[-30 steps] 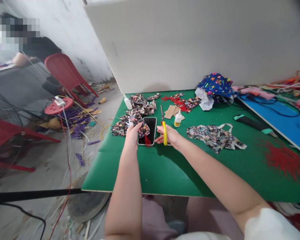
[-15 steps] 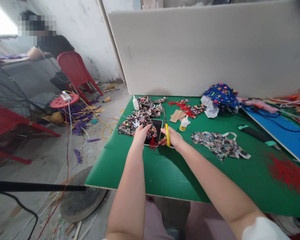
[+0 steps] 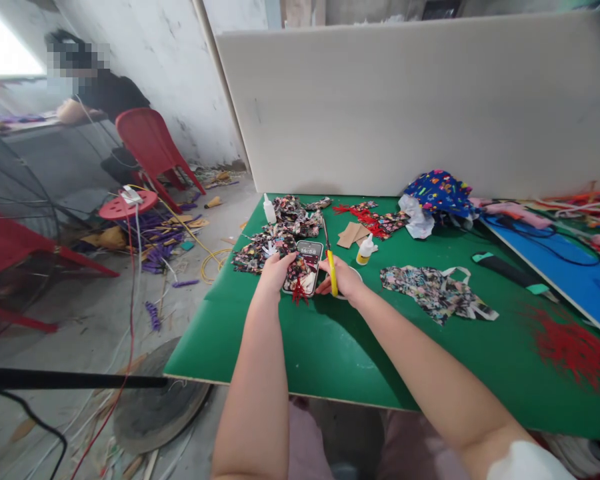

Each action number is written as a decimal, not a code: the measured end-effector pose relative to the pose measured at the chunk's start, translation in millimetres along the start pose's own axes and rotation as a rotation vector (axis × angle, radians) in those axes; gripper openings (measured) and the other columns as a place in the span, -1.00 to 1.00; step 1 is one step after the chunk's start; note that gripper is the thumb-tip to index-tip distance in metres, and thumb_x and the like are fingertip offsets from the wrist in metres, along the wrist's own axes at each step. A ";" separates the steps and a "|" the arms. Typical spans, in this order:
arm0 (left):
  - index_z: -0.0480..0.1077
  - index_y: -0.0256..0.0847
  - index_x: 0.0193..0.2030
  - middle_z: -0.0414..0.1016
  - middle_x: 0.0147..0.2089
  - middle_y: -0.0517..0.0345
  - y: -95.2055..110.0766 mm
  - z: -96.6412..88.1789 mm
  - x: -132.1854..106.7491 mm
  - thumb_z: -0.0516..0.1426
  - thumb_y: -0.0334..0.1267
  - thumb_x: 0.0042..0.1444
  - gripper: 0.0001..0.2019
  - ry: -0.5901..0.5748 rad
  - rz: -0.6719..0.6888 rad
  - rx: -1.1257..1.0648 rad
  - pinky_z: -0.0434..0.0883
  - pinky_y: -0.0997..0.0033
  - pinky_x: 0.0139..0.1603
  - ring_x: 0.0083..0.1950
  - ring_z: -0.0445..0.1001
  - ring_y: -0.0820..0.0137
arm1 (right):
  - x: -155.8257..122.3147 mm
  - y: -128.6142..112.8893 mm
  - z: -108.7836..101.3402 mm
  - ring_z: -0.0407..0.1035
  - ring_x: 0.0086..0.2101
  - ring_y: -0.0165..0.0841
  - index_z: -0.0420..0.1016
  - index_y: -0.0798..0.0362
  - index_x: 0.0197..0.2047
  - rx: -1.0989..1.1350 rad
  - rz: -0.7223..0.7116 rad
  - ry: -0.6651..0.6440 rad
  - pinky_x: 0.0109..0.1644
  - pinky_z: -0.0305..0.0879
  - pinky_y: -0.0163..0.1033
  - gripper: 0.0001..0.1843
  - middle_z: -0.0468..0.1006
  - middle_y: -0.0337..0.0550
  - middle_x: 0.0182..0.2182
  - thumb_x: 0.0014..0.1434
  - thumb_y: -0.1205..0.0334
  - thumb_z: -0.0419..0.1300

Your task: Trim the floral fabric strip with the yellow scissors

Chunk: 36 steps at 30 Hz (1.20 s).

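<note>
As the left hand (image 3: 274, 270) pinches red-fringed floral cloth (image 3: 297, 269), the right hand (image 3: 347, 276) grips yellow-handled metal scissors (image 3: 332, 272), pointed forward, likely for safety.

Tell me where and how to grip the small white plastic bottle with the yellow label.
Pinch the small white plastic bottle around its labelled body, probably from the near right: it stands upright, narrow nozzle up; flat brown pieces lie behind it to the left, and the right hand with yellow-handled scissors is at its near left.
</note>
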<state>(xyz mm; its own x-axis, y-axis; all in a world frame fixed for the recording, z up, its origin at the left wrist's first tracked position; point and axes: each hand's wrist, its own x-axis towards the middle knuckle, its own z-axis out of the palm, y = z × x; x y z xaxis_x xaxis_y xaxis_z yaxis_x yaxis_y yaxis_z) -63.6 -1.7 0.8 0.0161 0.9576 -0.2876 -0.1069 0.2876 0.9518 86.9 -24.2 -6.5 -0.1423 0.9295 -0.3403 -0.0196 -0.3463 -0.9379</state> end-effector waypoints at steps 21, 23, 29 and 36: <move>0.50 -0.15 -0.26 0.60 -0.27 0.27 13.1 67.9 -87.6 0.27 -0.24 -0.03 -0.84 -0.007 0.231 -0.512 0.44 0.57 -0.28 -0.30 0.55 0.51 | -91.4 11.9 -77.3 0.21 -0.34 -0.44 0.22 -0.01 -0.18 -0.151 -0.321 -0.179 -0.22 0.23 -0.28 -0.50 0.26 -0.27 -0.32 -0.02 -0.19 0.23; 0.50 -0.14 -0.25 0.61 -0.25 0.26 10.9 76.0 -92.3 0.26 -0.27 -0.02 -0.85 -0.071 0.202 -0.586 0.44 0.60 -0.24 -0.28 0.55 0.53 | -102.0 14.8 -85.5 0.20 -0.33 -0.42 0.23 -0.01 -0.16 -0.156 -0.307 -0.240 -0.24 0.24 -0.27 -0.44 0.27 -0.23 -0.30 -0.05 -0.25 0.22; 0.50 -0.12 -0.26 0.60 -0.28 0.29 12.6 80.1 -100.0 0.28 -0.33 -0.06 -0.83 -0.122 0.224 -0.659 0.46 0.61 -0.26 -0.31 0.55 0.54 | -115.3 29.4 -95.9 0.17 -0.44 -0.45 0.28 0.02 -0.19 -0.165 -0.172 -0.381 -0.45 0.17 -0.35 -0.35 0.24 -0.25 -0.37 -0.07 -0.39 0.10; 0.49 -0.06 -0.21 0.59 -0.26 0.30 9.7 82.4 -107.2 0.27 -0.33 -0.03 -0.80 -0.060 0.328 -0.584 0.46 0.66 -0.20 -0.25 0.54 0.57 | -110.7 56.6 -92.0 -0.01 -0.54 -0.51 0.33 0.09 -0.23 -0.279 -0.386 -0.363 -0.51 -0.02 -0.36 -0.07 0.16 -0.39 -0.57 -0.42 -0.57 -0.01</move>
<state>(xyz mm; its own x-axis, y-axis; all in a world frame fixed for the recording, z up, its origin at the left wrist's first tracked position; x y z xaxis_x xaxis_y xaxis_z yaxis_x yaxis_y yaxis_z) 15.5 -100.2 49.6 -0.0555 0.9980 0.0295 -0.6356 -0.0581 0.7699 192.6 -135.1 -28.1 -0.5069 0.8616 0.0272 0.1167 0.0998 -0.9881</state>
